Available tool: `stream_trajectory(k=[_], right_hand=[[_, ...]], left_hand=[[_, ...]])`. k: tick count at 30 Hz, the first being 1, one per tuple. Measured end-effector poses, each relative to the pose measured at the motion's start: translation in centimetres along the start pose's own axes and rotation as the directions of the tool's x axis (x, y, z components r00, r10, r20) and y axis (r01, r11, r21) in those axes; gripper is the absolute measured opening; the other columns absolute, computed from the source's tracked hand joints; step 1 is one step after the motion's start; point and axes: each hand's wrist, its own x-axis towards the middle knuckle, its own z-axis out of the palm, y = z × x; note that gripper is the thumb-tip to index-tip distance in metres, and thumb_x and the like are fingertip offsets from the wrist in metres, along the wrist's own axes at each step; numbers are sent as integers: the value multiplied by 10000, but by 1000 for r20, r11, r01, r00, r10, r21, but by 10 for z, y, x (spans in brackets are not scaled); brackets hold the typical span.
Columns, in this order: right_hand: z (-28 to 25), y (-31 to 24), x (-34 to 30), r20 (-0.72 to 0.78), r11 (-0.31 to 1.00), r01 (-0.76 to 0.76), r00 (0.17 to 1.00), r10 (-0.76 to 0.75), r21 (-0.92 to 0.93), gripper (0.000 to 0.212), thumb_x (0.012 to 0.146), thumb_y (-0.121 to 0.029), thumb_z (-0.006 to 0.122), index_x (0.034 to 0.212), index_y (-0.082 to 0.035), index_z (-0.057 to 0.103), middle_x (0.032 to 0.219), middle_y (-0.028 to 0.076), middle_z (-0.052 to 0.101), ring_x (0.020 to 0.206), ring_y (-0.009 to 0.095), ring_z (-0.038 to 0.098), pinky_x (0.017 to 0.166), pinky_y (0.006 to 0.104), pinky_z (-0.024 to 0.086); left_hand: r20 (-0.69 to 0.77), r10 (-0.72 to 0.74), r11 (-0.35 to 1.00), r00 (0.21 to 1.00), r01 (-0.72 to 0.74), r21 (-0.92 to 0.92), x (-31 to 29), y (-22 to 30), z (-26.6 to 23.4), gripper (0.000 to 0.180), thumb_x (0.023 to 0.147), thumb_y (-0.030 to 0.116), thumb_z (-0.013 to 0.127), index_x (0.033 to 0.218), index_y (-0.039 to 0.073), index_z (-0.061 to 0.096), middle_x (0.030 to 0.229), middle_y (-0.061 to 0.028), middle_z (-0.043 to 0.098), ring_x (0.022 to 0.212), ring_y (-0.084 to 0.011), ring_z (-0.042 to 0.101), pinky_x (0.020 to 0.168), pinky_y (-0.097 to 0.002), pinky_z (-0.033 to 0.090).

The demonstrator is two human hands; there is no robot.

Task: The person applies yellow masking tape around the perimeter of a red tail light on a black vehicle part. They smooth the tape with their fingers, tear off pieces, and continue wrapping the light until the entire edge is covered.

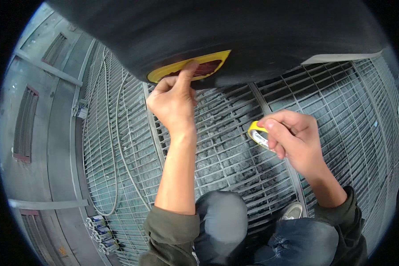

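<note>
My left hand [175, 102] reaches up to a large dark curved panel [261, 40]. One finger stretches out onto yellow tape [168, 70] on the panel, while the other fingers curl and partly hide each other. This tape borders a dark reddish patch [210, 67] near the panel's lower edge. Farther right and lower, my right hand [297, 137] is closed on a roll of yellow tape [254, 128], its white inner core facing left. The roll is apart from the panel, and my fingers cover its right side.
Metal floor grating [226, 155] spreads beneath the panel, over a rough grey surface. A thin hose or cable [115, 177] loops across it at left. Several white wrapped bundles [103, 235] lie at the lower left. My knees [221, 217] and one shoe [291, 211] are below.
</note>
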Motion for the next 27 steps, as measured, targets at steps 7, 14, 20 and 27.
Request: stream_trajectory(k=[7, 14, 20, 27], right_hand=[[17, -8, -2, 72, 998, -10, 997, 15, -60, 225, 1002, -165, 617, 997, 23, 740, 681, -1, 630, 522, 9, 504, 473, 167, 381], [44, -19, 5, 183, 981, 9, 983, 27, -193, 224, 1035, -154, 598, 1114, 16, 721, 725, 16, 645, 528, 16, 510, 476, 169, 396], [58, -18, 26, 241, 914, 193, 964, -109, -357, 400, 1028, -65, 539, 1425, -18, 528, 690, 10, 608, 510, 23, 441, 477, 204, 379], [79, -33, 39, 304, 719, 272, 949, -89, -639, 631, 945, -51, 521, 1531, 39, 302, 578, 72, 521, 530, 131, 519, 542, 319, 392]], left_hand=[[130, -203, 925, 970, 234, -299, 37, -35, -44, 381, 824, 322, 879, 700, 72, 620, 567, 24, 531, 432, -53, 448, 390, -198, 336], [14, -415, 866, 910, 399, -302, 65, -76, -72, 422, 867, 409, 828, 731, 102, 571, 563, 50, 514, 439, -44, 441, 386, -181, 295], [464, -299, 876, 834, 433, -214, 20, -64, -88, 287, 896, 319, 804, 835, 62, 691, 711, -4, 643, 576, -60, 528, 523, -199, 369], [765, -147, 859, 627, 464, -215, -2, -42, -96, 370, 848, 79, 802, 1187, -22, 691, 1041, -107, 743, 902, -155, 712, 781, -264, 568]])
